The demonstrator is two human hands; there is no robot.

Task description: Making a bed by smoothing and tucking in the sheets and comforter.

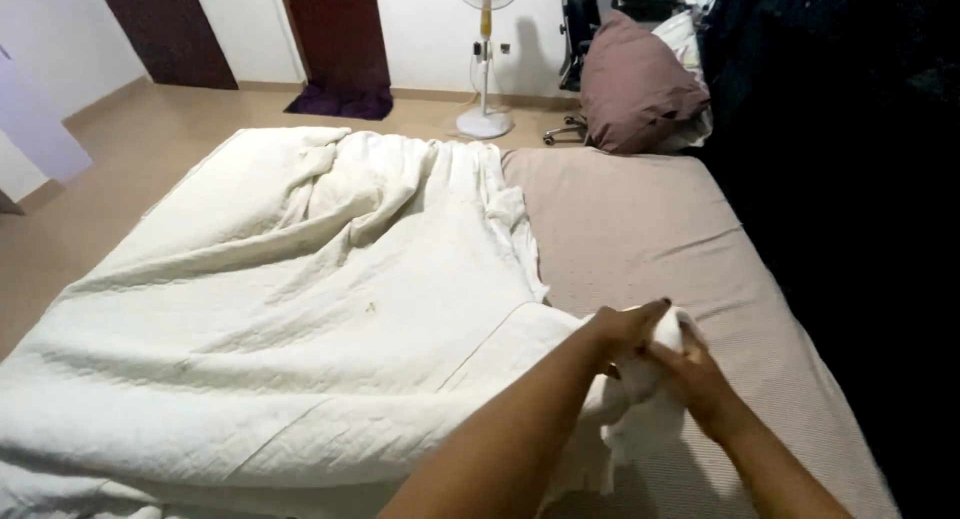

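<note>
- The room is floored in beige (pixel 150 119), with white walls and dark doors (pixel 335 29).
- The bed is covered by a tan sheet (pixel 640 219); its left side is overlaid by a rumpled white quilt (pixel 280 309).
- A mauve pillow (pixel 635 84) is set at the far end, a pedestal fan (pixel 485 59) beside it.
- A bunched quilt corner (pixel 660 354) is gripped by the left hand (pixel 625 329) and right hand (pixel 695 374), fingers closed on it.

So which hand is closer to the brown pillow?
The right hand, though only just. Both hands grip the same bunched corner of the white blanket; the left hand sits beside it, a little further from the pillow at the far corner of the bed.
</note>
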